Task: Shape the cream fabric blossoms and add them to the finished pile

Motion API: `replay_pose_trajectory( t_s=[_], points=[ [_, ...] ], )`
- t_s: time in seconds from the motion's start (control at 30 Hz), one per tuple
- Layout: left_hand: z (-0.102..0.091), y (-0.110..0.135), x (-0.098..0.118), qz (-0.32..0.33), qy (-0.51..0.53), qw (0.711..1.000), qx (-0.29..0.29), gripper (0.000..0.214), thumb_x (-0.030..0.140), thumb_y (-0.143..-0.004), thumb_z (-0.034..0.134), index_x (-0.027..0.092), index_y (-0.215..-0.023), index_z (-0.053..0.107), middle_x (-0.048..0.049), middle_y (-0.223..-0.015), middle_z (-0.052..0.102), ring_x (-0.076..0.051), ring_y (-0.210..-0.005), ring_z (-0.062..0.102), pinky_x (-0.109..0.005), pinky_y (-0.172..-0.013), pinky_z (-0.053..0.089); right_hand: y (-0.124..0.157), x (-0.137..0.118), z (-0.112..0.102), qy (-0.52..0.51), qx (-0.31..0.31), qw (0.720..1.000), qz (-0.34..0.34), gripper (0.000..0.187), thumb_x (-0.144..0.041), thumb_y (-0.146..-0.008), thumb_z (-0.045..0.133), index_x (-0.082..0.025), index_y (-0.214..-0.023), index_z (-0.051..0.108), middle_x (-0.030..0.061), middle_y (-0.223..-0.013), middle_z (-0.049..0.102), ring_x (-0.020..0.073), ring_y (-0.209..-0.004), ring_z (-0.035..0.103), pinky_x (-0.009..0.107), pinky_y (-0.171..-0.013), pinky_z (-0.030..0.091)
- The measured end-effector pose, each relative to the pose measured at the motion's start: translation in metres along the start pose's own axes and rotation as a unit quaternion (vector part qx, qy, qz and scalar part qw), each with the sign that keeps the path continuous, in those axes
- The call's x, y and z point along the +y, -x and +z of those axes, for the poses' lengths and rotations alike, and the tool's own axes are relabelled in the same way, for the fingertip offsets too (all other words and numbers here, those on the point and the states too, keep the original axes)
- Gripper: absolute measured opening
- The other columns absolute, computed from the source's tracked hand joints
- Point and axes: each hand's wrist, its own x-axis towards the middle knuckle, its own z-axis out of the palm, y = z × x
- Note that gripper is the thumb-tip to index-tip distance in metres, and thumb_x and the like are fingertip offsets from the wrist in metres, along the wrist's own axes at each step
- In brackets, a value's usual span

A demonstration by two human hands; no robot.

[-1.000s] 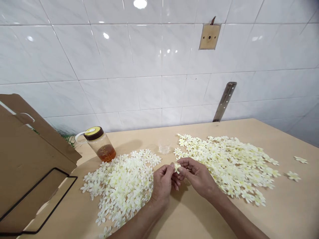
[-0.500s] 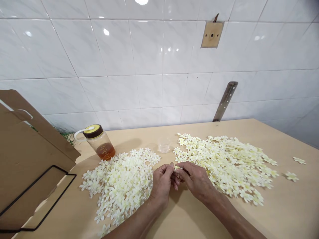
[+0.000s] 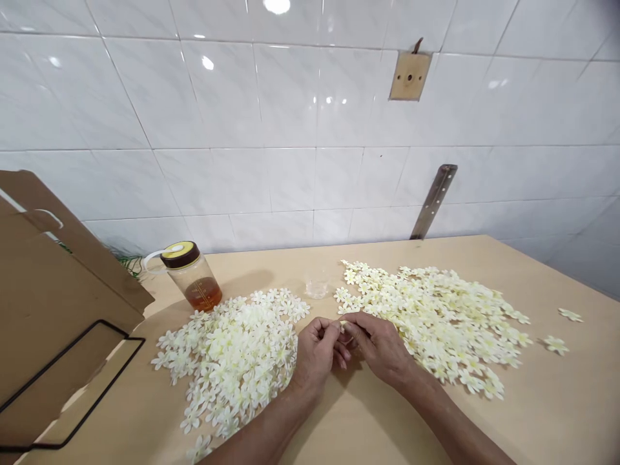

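My left hand (image 3: 317, 352) and my right hand (image 3: 375, 342) meet at the fingertips above the table, between two piles of artificial flowers. A small pale yellow flower (image 3: 343, 325) is pinched between them, mostly hidden by thumbs and fingers. Both hands are closed on it. Close by my left hand lies a heap of white flowers (image 3: 242, 355). The pile of yellower flowers (image 3: 450, 316) spreads out beyond my right hand. A small clear plastic cup (image 3: 316, 288) stands just behind my hands.
A bottle (image 3: 196, 278) with amber liquid and a brown and yellow lid stands behind the left heap. At the left are a cardboard box (image 3: 62, 310) and a black wire frame (image 3: 104, 394). Two loose flowers (image 3: 555, 345) lie far right. A tiled wall (image 3: 285, 181) backs the table (image 3: 571, 400).
The view has shifted slightly. My fingertips have drawn closer together over the flower, which now shows less. The piles, the bottle and the cup stay where they were.
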Motion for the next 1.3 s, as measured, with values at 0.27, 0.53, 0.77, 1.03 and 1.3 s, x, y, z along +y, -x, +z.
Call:
replay_pose_trajectory(
  t_s=[0.27, 0.53, 0.77, 1.03, 1.3],
  points=[
    [0.003, 0.002, 0.006, -0.015, -0.002, 1.000, 0.009, 0.025, 0.034, -0.081, 0.059, 0.012, -0.070, 0.061, -0.0015, -0.049, 0.059, -0.009, -0.039, 0.049, -0.019, -0.041, 0.040, 0.004, 0.001, 0.009, 0.018, 0.014, 1.000, 0.005, 0.034, -0.035, -0.095, 0.044, -0.019, -0.120, 0.061, 0.0085, -0.104, 0.069, 0.0193, -0.089, 0.066, 0.030, -0.078, 0.052],
    [0.001, 0.000, -0.003, 0.000, -0.004, 1.000, -0.015, 0.032, 0.043, -0.081, 0.062, 0.011, -0.078, 0.062, -0.0033, -0.059, 0.062, -0.009, -0.041, 0.052, -0.020, -0.042, 0.042, 0.002, 0.004, -0.002, -0.004, 0.019, 0.997, 0.071, 0.032, -0.041, -0.094, 0.045, -0.022, -0.103, 0.069, 0.0014, -0.077, 0.073, 0.0167, -0.070, 0.068, 0.026, -0.066, 0.051],
    [0.004, 0.002, 0.002, -0.010, 0.028, 1.000, 0.009, 0.038, 0.050, -0.078, 0.063, 0.013, -0.076, 0.057, -0.0025, -0.068, 0.060, -0.012, -0.046, 0.058, -0.021, -0.040, 0.043, 0.001, -0.001, -0.007, 0.079, 0.016, 0.995, 0.066, 0.040, -0.043, -0.096, 0.037, -0.021, -0.076, 0.064, -0.0002, -0.060, 0.064, 0.0140, -0.053, 0.059, 0.024, -0.056, 0.045],
    [0.002, 0.002, -0.001, -0.003, 0.015, 1.000, -0.014, 0.036, 0.048, -0.082, 0.060, 0.013, -0.075, 0.058, -0.0025, -0.056, 0.059, -0.012, -0.045, 0.055, -0.022, -0.042, 0.043, 0.000, -0.006, 0.000, 0.011, -0.028, 1.000, -0.004, 0.035, -0.034, -0.099, 0.032, -0.023, -0.091, 0.064, 0.0022, -0.077, 0.066, 0.0151, -0.069, 0.061, 0.026, -0.068, 0.048],
    [0.001, 0.001, 0.006, -0.024, 0.026, 0.999, -0.034, 0.031, 0.039, -0.083, 0.058, 0.013, -0.066, 0.057, -0.0030, -0.050, 0.059, -0.009, -0.039, 0.049, -0.020, -0.044, 0.039, 0.003, 0.004, 0.007, 0.037, -0.023, 0.999, 0.010, 0.034, -0.040, -0.095, 0.045, -0.021, -0.119, 0.060, 0.0088, -0.110, 0.067, 0.0193, -0.096, 0.064, 0.030, -0.083, 0.050]
  ],
)
